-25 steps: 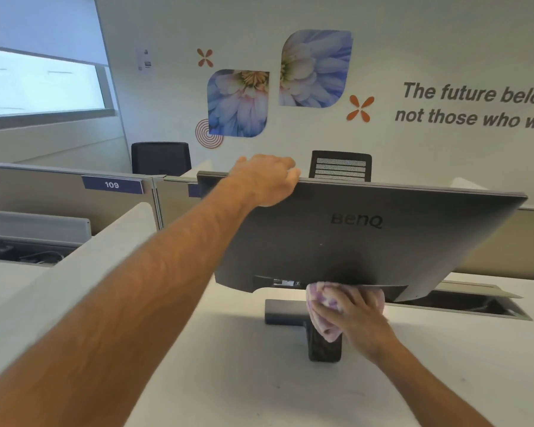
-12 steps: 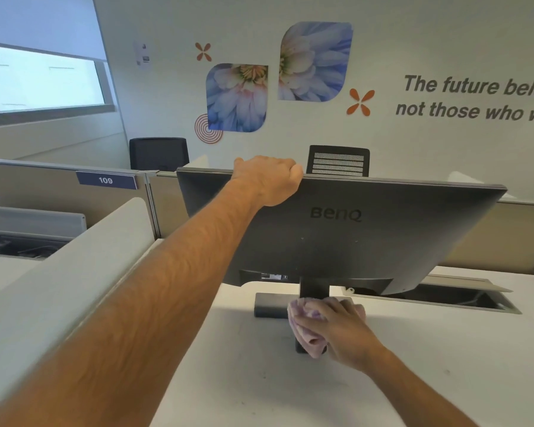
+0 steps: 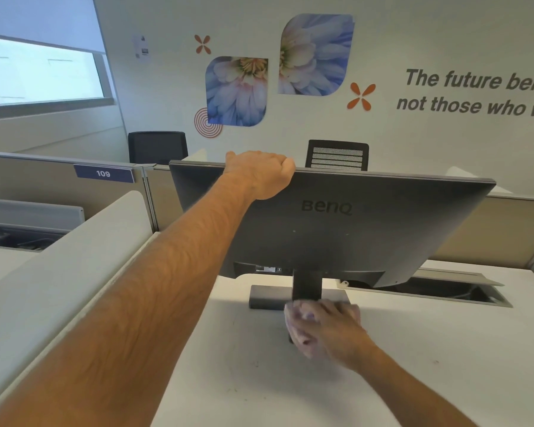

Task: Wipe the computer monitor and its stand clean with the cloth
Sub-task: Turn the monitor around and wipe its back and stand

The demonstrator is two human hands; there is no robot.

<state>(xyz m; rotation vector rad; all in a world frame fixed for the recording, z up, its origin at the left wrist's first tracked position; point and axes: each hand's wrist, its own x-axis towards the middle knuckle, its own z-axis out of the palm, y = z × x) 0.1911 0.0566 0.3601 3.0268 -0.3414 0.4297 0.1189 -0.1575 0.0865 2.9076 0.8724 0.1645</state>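
White desk (image 3: 444, 380), monitor stand (image 3: 269, 297) on it

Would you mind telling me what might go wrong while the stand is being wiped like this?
1. The monitor leans forward, steadied only by the left hand gripping its top edge; if that grip slips, it may tip.
2. The right hand rubs the cloth on the stand; a hard push might slide the base across the desk towards the open cable slot.
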